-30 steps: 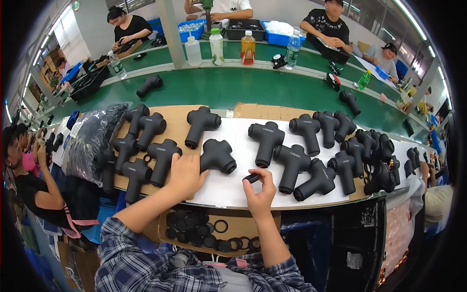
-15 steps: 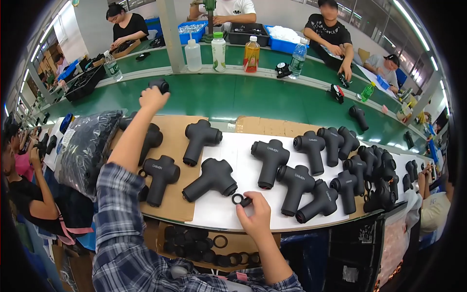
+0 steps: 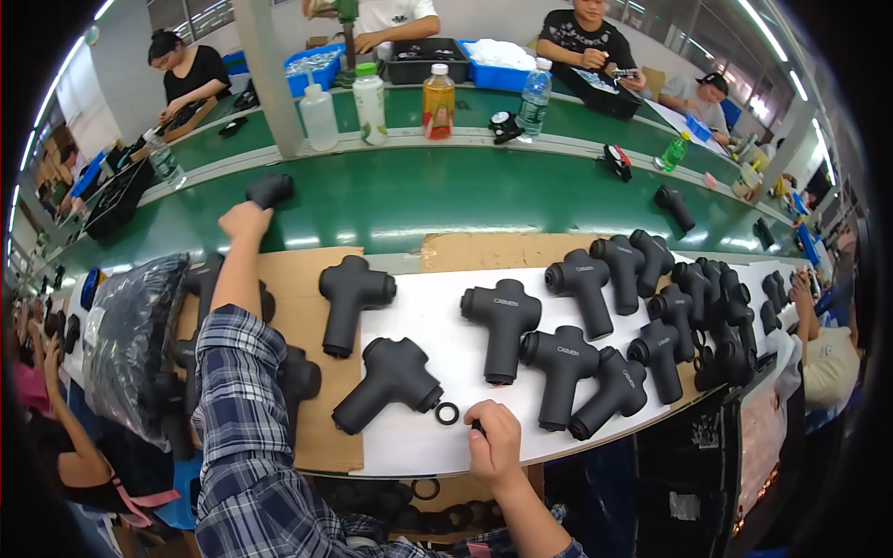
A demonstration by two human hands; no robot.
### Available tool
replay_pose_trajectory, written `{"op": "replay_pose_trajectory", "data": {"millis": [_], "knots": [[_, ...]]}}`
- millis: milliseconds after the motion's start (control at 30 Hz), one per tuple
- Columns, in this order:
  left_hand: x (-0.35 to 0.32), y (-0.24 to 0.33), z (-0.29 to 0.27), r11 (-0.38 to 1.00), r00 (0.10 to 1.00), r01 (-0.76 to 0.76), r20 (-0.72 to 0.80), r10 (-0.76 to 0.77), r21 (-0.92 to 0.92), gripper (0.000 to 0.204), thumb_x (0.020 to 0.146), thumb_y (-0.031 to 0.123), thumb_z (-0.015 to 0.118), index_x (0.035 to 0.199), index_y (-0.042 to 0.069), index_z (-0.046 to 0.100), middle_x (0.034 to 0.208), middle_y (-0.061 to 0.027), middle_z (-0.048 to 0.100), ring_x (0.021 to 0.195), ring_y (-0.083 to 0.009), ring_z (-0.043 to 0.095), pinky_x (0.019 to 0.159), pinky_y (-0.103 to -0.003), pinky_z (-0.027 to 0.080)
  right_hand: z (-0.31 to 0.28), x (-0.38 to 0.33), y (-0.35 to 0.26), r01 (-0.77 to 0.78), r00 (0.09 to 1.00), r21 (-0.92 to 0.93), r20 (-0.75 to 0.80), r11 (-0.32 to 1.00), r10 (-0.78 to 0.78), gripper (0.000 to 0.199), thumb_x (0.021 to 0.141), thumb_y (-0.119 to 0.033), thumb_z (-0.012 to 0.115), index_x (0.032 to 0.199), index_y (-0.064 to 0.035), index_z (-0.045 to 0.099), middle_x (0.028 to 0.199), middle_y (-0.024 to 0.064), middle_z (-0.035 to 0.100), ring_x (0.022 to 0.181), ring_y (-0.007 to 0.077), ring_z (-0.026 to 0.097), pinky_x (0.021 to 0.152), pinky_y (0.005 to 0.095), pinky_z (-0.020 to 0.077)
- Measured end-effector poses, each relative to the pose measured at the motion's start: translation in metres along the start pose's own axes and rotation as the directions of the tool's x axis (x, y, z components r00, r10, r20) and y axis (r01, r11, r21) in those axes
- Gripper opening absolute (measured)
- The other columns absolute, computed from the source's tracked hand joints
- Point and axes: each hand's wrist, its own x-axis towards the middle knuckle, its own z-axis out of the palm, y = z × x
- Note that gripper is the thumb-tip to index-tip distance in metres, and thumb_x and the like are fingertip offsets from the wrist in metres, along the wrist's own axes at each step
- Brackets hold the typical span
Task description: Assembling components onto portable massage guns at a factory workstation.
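Stretched out over the green conveyor, my left hand [image 3: 246, 223] is closed round the handle end of a black massage gun [image 3: 271, 190], its head pointing away from me. Close to the table's front edge my right hand [image 3: 495, 442] is closed on a small black ring [image 3: 477, 427], mostly hidden by the fingers. Another black ring [image 3: 447, 413] lies flat on the white board just left of that hand. Beside it rests a T-shaped massage gun [image 3: 388, 385], tilted. An upright-lying massage gun [image 3: 502, 325] is beyond my right hand.
Several more massage guns [image 3: 684, 312] crowd the right side. A plastic-wrapped bundle [image 3: 135, 344] sits at the left. Below the table edge is a box with black rings [image 3: 426, 489]. Bottles [image 3: 369, 104] stand on the ledge across the conveyor [image 3: 400, 200], with people working behind.
The view has shifted, so the scene sits further left and lower. My right hand has drawn slightly back from the loose ring on the board. My left hand remains at the massage gun.
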Motion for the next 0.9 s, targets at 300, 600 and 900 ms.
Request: {"op": "replay_pose_trajectory", "data": {"millis": [300, 600, 900], "knots": [[-0.137, -0.001, -0.079, 0.909, 0.870, -0.411, -0.328, 0.369, -0.068, 0.055, 0.074, 0.053, 0.049, 0.067, 0.001, 0.063, 0.069, -0.0182, 0.060, 0.066, -0.0344, 0.057, 0.071, -0.043, 0.037, -0.003, -0.005, 0.002, -0.018, 1.000, 0.016, -0.013, 1.000, 0.018, 0.011, 0.065, -0.007, 0.044, 0.073, 0.0005, 0.049, 0.065, 0.0137, 0.048, 0.057, 0.0280, 0.045, 0.055, 0.0339, 0.0361], [-0.206, -0.019, -0.037, 0.948, 0.953, -0.297, -0.106, 0.285, -0.115, 0.055, 0.075, 0.053, 0.049, 0.069, 0.000, 0.064, 0.074, -0.0169, 0.062, 0.070, -0.0305, 0.059, 0.077, -0.041, 0.038, 0.002, -0.007, 0.003, -0.030, 0.999, 0.094, -0.012, 0.995, 0.031, 0.008, 0.069, -0.005, 0.045, 0.074, 0.0005, 0.049, 0.067, 0.0150, 0.050, 0.060, 0.0307, 0.047, 0.056, 0.0349, 0.0380], [-0.228, -0.016, -0.066, 0.943, 0.942, -0.334, 0.049, 0.332, 0.017, 0.049, 0.074, 0.050, 0.053, 0.077, 0.003, 0.064, 0.077, -0.0148, 0.063, 0.074, -0.0296, 0.060, 0.074, -0.043, 0.040, 0.004, -0.006, 0.002, -0.131, 0.989, 0.264, -0.028, 0.955, 0.144, 0.012, 0.078, -0.003, 0.050, 0.090, 0.0003, 0.048, 0.075, 0.0079, 0.054, 0.063, 0.0130, 0.049, 0.060, 0.0259, 0.0402]]}}
